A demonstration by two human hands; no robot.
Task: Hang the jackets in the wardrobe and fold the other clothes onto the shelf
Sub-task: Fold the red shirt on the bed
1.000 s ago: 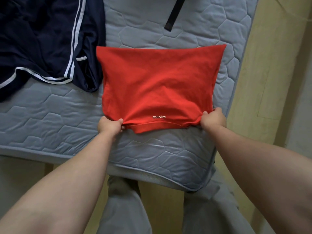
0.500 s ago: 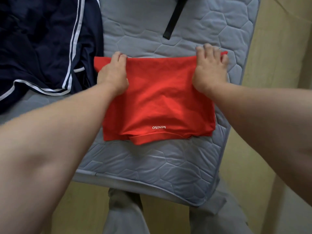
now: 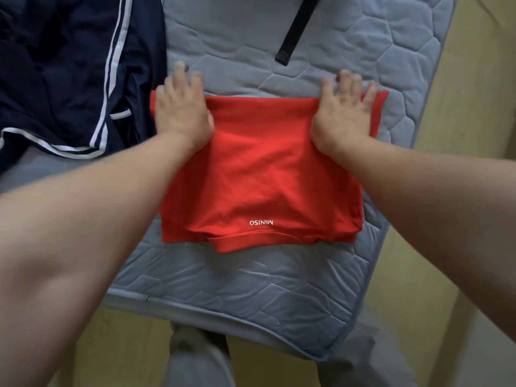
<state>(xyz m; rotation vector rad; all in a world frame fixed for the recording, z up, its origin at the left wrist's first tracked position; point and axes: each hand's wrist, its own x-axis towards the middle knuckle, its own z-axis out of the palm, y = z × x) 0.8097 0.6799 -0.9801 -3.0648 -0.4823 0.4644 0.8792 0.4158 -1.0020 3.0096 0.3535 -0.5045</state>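
The left hand [image 3: 181, 113] and right hand [image 3: 343, 115] are pressing the red shirt [image 3: 259, 177], fingers flat and apart. Sliding them unevenly could be making the fold go crooked.

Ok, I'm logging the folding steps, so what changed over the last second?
The left hand and right hand let go of the near edge of the red shirt and moved to its far edge, where they now press flat with fingers spread. The shirt stayed folded on the mattress, logo nearest the person; the navy jacket and black strap did not move.
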